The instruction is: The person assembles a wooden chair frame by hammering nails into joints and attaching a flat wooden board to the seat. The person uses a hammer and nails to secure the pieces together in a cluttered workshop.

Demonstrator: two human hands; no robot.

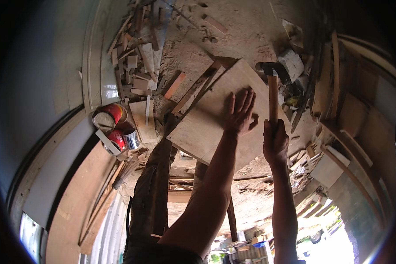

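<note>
My left hand (240, 115) lies flat on a pale square wooden board (207, 125), its fingers spread and pointing away from me. Wrapped round the wooden handle of a hammer (273, 94), my right hand (275, 143) is to the right of the left one. The hammer's dark metal head is at the far end and appears raised over the board's right side; how high, I cannot tell. A narrow wooden frame (198, 86) shows along the board's far left edge. What supports the board underneath is mostly hidden.
Red tins (114, 113) and a silver can (131, 139) stand at the left by the wall. Wood offcuts (138, 61) are heaped at the far left. A pale block (291, 62) sits beyond the hammer. Planks (358, 145) lean along the right. Dusty ground (246, 26) lies beyond the board.
</note>
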